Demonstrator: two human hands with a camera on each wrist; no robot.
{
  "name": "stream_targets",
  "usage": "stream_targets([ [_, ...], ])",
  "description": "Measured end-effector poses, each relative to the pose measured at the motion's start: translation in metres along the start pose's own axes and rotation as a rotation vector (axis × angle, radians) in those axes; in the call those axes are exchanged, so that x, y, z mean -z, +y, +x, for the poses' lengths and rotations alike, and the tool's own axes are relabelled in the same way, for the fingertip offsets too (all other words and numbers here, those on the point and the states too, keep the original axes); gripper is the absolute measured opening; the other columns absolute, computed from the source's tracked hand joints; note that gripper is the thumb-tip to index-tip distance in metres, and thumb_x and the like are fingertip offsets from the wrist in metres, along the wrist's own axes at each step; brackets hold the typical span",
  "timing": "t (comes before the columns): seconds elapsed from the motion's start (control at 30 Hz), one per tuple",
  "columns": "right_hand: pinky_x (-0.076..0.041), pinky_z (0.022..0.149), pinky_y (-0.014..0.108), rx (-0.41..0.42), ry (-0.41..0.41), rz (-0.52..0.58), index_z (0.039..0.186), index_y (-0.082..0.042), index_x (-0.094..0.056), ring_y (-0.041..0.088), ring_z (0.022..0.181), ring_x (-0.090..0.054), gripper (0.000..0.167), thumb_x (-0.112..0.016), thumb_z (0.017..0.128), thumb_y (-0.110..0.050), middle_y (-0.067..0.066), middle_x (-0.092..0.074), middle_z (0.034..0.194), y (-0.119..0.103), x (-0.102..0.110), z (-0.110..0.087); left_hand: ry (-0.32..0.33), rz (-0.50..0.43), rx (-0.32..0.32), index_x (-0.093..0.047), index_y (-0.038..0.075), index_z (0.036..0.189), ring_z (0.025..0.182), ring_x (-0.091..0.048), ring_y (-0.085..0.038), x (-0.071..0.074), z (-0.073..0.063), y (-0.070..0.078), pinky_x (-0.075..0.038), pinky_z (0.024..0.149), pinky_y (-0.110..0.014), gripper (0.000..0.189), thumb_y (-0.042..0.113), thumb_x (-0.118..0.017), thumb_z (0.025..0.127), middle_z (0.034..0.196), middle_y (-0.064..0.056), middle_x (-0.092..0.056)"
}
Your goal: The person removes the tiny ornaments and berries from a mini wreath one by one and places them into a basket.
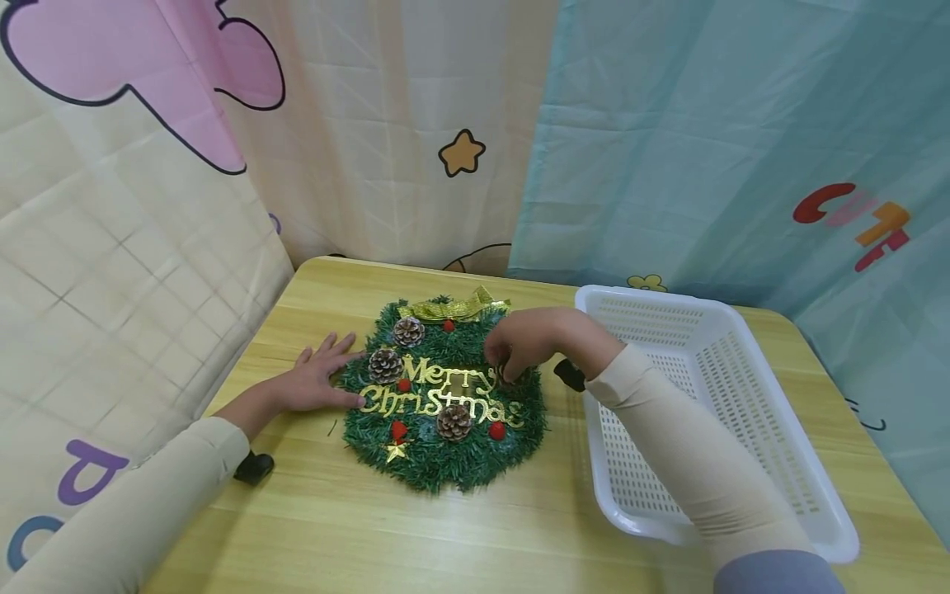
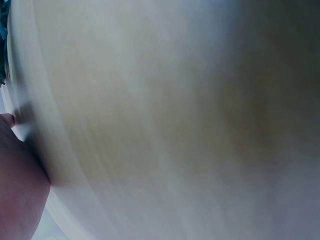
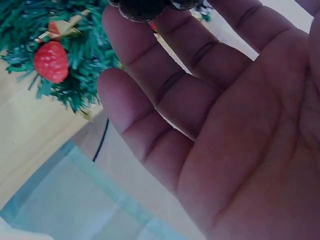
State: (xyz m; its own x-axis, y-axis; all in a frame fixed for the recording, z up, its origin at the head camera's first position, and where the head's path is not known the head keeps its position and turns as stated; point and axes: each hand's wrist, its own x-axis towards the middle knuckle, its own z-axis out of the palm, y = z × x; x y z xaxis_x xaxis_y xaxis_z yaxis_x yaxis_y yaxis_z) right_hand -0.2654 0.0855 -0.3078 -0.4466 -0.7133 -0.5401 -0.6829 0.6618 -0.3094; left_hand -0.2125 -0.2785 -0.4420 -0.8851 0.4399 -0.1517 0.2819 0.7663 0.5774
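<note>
A green tinsel wreath (image 1: 430,462) lies on the table, with gold "Merry Christmas" lettering (image 1: 397,403) across its middle. Three pine cones, one of them the front pine cone (image 1: 453,421), show on it beside red berries and a gold star (image 1: 397,451). With fingers spread, my left hand (image 1: 315,381) rests at the wreath's left edge, thumb by the lettering. On the opposite side, my right hand (image 1: 523,340) reaches down with curled fingers and pinches another pine cone (image 3: 140,9), mostly hidden by the hand in the head view. A red berry (image 3: 51,62) appears near those fingers.
A white plastic basket (image 1: 604,495) stands on the right of the wooden table (image 1: 297,528), under my right forearm. Gold ribbon (image 1: 453,309) tops the wreath. Printed curtains (image 1: 401,165) hang behind and beside the table. Only blurred tabletop fills most of the left wrist view.
</note>
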Motion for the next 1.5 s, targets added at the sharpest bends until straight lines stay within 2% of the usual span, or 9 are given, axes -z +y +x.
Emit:
stream_targets([
  [0.27, -0.047, 0.077, 0.034, 0.042, 0.058, 0.007, 0.102, -0.015, -0.065, 0.014, 0.085, -0.054, 0.011, -0.069, 0.091, -0.013, -0.003, -0.062, 0.099, -0.005, 0.010, -0.018, -0.003, 0.002, 0.001, -0.037, 0.004, 0.153, 0.147, 0.014, -0.044, -0.001, 0.001, -0.002, 0.012, 0.108, -0.069, 0.092, 0.053, -0.073, 0.085, 0.164, -0.021, -0.003],
  [0.53, -0.044, 0.071, 0.032, 0.065, 0.112, 0.045, 0.097, -0.015, -0.063, 0.013, 0.078, -0.049, 0.011, -0.066, 0.090, -0.006, -0.003, -0.059, 0.093, -0.002, 0.014, -0.039, -0.005, -0.003, 0.001, -0.037, 0.003, 0.153, 0.147, 0.013, -0.045, 0.000, 0.001, 0.001, 0.011, 0.108, -0.070, 0.091, 0.053, -0.073, 0.085, 0.164, -0.021, -0.004],
  [0.7, -0.048, 0.070, 0.032, 0.067, 0.140, 0.102, 0.099, -0.016, -0.066, 0.011, 0.079, -0.058, 0.012, -0.065, 0.092, -0.006, -0.005, -0.064, 0.096, 0.004, 0.015, -0.052, -0.003, -0.001, -0.002, -0.038, 0.003, 0.152, 0.147, 0.013, -0.045, 0.000, 0.001, 0.001, 0.011, 0.108, -0.070, 0.091, 0.052, -0.073, 0.085, 0.164, -0.022, -0.004],
  [0.83, -0.051, 0.072, 0.033, 0.056, 0.158, 0.147, 0.103, -0.015, -0.067, 0.010, 0.082, -0.064, 0.014, -0.064, 0.093, -0.006, -0.005, -0.066, 0.099, 0.009, 0.016, -0.063, -0.003, 0.005, -0.005, -0.037, 0.003, 0.153, 0.147, 0.013, -0.045, -0.001, 0.001, 0.000, 0.011, 0.108, -0.070, 0.091, 0.053, -0.073, 0.085, 0.164, -0.022, -0.004],
  [1.17, -0.051, 0.077, 0.036, 0.009, 0.203, 0.146, 0.103, -0.015, -0.067, 0.012, 0.089, -0.065, 0.012, -0.065, 0.094, -0.008, -0.004, -0.065, 0.100, 0.032, 0.009, -0.090, -0.005, -0.001, -0.004, -0.036, 0.004, 0.153, 0.147, 0.014, -0.045, -0.001, 0.001, -0.001, 0.012, 0.108, -0.070, 0.091, 0.052, -0.073, 0.085, 0.164, -0.021, -0.003],
  [1.5, -0.051, 0.080, 0.037, -0.092, 0.228, 0.197, 0.104, -0.016, -0.066, 0.015, 0.093, -0.063, 0.012, -0.063, 0.094, -0.009, -0.003, -0.065, 0.099, 0.058, -0.002, -0.116, -0.002, 0.000, -0.002, -0.036, 0.003, 0.153, 0.147, 0.013, -0.045, -0.001, 0.000, -0.002, 0.012, 0.108, -0.070, 0.092, 0.052, -0.073, 0.085, 0.164, -0.021, -0.003],
])
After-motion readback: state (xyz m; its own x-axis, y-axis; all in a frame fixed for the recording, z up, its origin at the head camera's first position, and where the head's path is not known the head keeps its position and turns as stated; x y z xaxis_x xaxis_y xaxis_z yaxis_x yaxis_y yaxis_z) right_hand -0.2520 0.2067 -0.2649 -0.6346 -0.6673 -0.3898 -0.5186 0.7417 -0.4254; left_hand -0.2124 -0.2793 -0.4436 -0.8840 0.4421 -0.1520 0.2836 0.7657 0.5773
